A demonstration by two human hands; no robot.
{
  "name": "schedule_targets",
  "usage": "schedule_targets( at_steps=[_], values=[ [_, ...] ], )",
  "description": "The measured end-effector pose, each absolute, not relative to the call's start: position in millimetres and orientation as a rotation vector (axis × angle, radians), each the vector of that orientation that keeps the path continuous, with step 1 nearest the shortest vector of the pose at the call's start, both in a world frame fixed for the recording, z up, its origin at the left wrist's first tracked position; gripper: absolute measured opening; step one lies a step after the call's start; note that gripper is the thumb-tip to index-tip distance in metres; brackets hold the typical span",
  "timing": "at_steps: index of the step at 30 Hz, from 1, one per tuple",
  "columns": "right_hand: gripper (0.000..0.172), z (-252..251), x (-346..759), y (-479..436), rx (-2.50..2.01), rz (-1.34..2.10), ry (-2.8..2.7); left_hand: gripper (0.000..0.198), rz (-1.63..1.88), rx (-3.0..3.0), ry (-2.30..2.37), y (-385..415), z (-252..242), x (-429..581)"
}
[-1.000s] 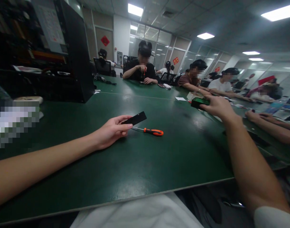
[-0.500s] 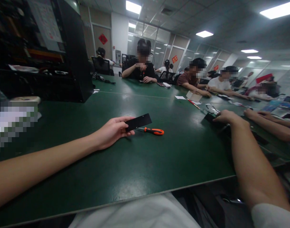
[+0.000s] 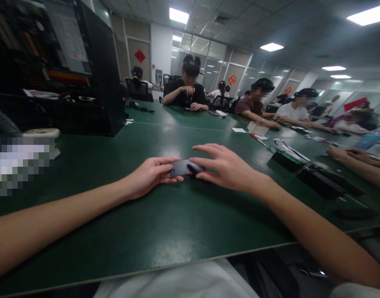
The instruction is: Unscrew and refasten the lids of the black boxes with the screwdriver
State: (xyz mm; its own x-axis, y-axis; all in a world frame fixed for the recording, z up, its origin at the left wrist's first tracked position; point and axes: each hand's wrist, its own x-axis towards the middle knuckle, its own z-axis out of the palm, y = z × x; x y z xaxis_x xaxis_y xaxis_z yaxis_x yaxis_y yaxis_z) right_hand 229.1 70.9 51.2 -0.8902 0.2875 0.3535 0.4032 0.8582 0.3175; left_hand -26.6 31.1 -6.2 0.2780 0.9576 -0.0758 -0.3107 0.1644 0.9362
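my left hand, its grip pinched on a dark plate over the green counter, my right hand, its grip parted, at the plate's right end, touching or not I can't quite tell from here

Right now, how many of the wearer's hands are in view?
2: the left hand, near the middle, holding a thin plate; the right hand, open, by the plate's other end, contact unclear.

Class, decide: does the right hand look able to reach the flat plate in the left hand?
Likely yes: the right hand is open, fingers by the flat plate, nothing visibly between.
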Motion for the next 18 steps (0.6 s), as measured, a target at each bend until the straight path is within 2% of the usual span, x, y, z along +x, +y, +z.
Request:
schedule_targets(
  at_steps=[4,12,14,18],
  values=[
    [0.037,35.9,216.3,55.0,-0.468,-0.599,-2.772,0.030,1.045,1.033,0.812,30.5,-5.9,-26.4],
    [0.040,38.0,228.6,79.8,-0.504,-0.560,-2.821,0.033,1.073,1.051,0.900,29.0,-3.2,-24.9],
    [0.039,53.0,252.5,98.7,-0.793,-0.533,-2.771,0.035,1.095,1.022,0.923,28.6,-1.4,-24.6],
    [0.042,89.5,345.6,140.2,-1.887,-0.640,-2.317,0.028,1.038,1.056,0.943,28.8,0.5,-24.8]
  ],
)
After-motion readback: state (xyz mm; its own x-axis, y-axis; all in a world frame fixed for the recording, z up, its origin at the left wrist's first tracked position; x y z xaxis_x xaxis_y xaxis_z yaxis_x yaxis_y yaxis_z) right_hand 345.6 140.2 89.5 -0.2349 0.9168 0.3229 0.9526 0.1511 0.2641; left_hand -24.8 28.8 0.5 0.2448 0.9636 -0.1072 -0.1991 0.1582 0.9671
